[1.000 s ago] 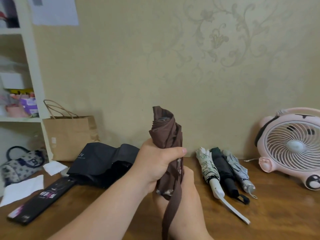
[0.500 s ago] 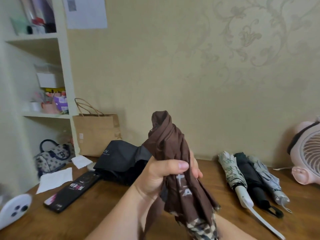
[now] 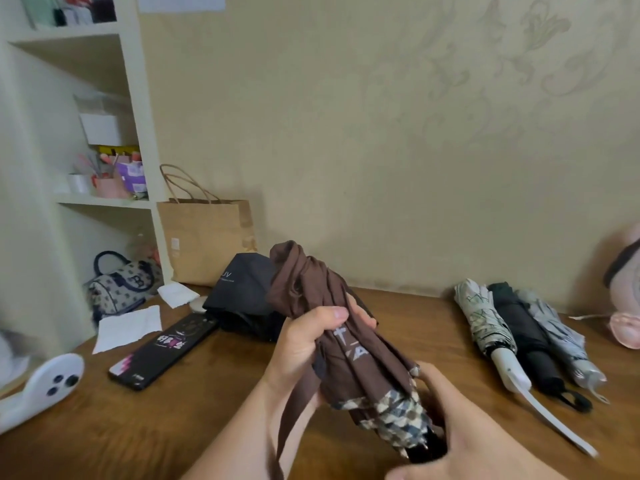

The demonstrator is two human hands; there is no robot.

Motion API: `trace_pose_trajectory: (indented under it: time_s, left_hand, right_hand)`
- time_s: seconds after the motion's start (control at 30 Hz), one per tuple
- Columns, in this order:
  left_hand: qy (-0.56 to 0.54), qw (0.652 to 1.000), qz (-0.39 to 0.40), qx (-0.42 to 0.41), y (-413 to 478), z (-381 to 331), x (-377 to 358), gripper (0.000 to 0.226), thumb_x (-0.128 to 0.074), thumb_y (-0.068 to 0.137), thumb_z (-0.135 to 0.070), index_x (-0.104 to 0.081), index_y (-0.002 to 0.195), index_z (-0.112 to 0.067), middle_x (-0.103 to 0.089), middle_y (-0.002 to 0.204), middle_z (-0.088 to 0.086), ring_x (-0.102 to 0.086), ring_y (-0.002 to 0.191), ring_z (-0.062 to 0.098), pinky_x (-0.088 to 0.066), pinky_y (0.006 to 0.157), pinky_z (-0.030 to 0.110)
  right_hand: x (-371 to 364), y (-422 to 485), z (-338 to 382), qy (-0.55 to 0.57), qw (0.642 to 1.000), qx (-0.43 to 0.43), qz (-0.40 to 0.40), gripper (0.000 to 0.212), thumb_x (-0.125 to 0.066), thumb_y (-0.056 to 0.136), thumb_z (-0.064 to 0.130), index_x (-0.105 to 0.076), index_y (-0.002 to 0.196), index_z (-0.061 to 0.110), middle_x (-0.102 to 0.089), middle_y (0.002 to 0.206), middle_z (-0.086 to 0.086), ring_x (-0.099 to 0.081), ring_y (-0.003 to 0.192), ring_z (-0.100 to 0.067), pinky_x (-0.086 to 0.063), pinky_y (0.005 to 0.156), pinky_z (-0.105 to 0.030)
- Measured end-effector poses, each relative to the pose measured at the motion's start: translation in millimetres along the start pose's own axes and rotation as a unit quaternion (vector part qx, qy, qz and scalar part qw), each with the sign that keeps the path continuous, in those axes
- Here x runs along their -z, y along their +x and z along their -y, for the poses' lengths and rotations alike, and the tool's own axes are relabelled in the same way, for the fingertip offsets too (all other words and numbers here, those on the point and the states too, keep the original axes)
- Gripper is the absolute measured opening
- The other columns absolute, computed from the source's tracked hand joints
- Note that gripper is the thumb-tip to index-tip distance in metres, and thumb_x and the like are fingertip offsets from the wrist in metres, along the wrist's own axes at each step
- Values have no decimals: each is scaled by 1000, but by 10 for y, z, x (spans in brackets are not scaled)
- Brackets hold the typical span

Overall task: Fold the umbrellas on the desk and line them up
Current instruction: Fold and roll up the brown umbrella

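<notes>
since the earlier frames the brown umbrella (image 3: 332,327) has tipped from nearly upright to a slant, its bunched top pointing up and left, its checkered hem low and to the right. the right hand (image 3: 460,424), a second ago tucked low behind the bundle, now shows at the handle end, fingers curled around it under the hem. the left hand (image 3: 304,344) stays clamped around the middle of the canopy, thumb across the front. both hands hold the umbrella in the air above the desk (image 3: 225,393), so they are apart along one bundle. the view has also swung left, leaving only an edge of the pink fan (image 3: 623,299).

counted: five umbrellas in all. three folded ones lie side by side at the right of the desk, the patterned white umbrella (image 3: 485,323), the black umbrella (image 3: 526,334) and the grey umbrella (image 3: 557,337), touching. one dark unfolded umbrella (image 3: 242,296) lies behind the brown one. one paper bag (image 3: 204,237) stands against the wall.
</notes>
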State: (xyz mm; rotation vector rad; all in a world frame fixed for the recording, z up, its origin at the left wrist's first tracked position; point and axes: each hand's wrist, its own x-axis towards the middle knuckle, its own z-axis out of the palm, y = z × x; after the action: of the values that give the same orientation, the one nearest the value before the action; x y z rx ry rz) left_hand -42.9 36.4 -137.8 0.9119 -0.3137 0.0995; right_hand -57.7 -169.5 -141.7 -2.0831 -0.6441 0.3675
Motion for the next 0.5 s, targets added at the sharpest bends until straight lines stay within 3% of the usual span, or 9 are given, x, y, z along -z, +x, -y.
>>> trace_pose_trajectory:
  time_s: [0.1, 0.17, 0.23, 0.3, 0.33, 0.37, 0.4, 0.43, 0.5]
  left_hand:
    - [-3, 996, -82, 44, -16, 78, -43, 7, -76, 68, -6, -74, 74, -3, -69, 80, 21, -71, 75, 31, -61, 77, 43]
    - [-5, 985, -154, 81, 36, 77, -148, 14, -74, 77, -2, -69, 87, 7, -70, 84, 29, -72, 70, 33, -63, 69, 42]
    - [106, 971, -155, 146, 124, 59, -205, 16, -62, 95, 0, -59, 81, 5, -65, 72, 22, -72, 71, 29, -63, 73, 39]
    - [140, 964, -136, 179, 187, 136, -285, 33, -46, 105, -6, -46, 72, -9, -52, 76, 9, -67, 111, 36, -49, 102, 40]
    - [159, 959, -140, 191, 191, 163, -369, 31, -46, 107, -9, -47, 75, -8, -53, 86, 10, -58, 126, 39, -44, 104, 40]
    - [174, 946, -173, 210, 207, 220, -408, 23, -53, 105, -15, -53, 84, -5, -55, 97, 11, -57, 127, 37, -45, 99, 39]
    - [202, 934, -189, 225, 171, 255, -416, 22, -65, 99, -22, -57, 93, -3, -59, 102, 10, -63, 115, 32, -48, 89, 36]
    - [233, 917, -199, 255, 114, 284, -491, 32, -78, 86, -27, -59, 92, -3, -61, 96, 10, -65, 98, 26, -48, 81, 33]
    - [220, 921, -245, 206, 188, 468, -547, 52, -89, 53, -36, -60, 87, -8, -67, 91, 13, -68, 88, 23, -54, 82, 34]
  right_hand:
    - [-21, -46, -71, 29, 998, 40, -42, 105, -89, 49, 73, -28, 135, 71, -50, 131, 44, -52, 123, 15, -47, 103, -22]
    - [-43, -62, -78, 86, 990, 79, -78, 105, -78, 49, 86, -34, 141, 63, -51, 136, 40, -49, 129, 13, -46, 107, -31]
    - [-47, -75, -56, 151, 980, 88, -98, 106, -79, 47, 84, -44, 142, 51, -58, 133, 33, -54, 127, 9, -47, 103, -29]
    - [-28, -76, -7, 185, 973, 95, -100, 97, -84, 51, 73, -53, 138, 41, -66, 127, 26, -61, 121, 5, -51, 94, -21]
    - [-23, -67, 20, 184, 974, 91, -99, 89, -83, 56, 66, -56, 135, 37, -69, 125, 22, -63, 119, 3, -52, 91, -19]
    - [-11, -70, 53, 185, 975, 80, -93, 81, -81, 61, 62, -58, 133, 34, -71, 123, 20, -64, 118, 1, -52, 90, -19]
    - [6, -74, 83, 190, 976, 72, -85, 73, -80, 67, 61, -59, 132, 33, -71, 123, 19, -64, 119, 1, -52, 91, -20]
    - [9, -89, 123, 203, 974, 58, -80, 64, -79, 74, 61, -61, 130, 35, -71, 123, 21, -62, 119, 4, -50, 93, -20]
    - [-13, -72, 145, 227, 968, 39, -102, 45, -76, 80, 58, -66, 120, 41, -70, 117, 32, -60, 113, 15, -46, 95, -17]
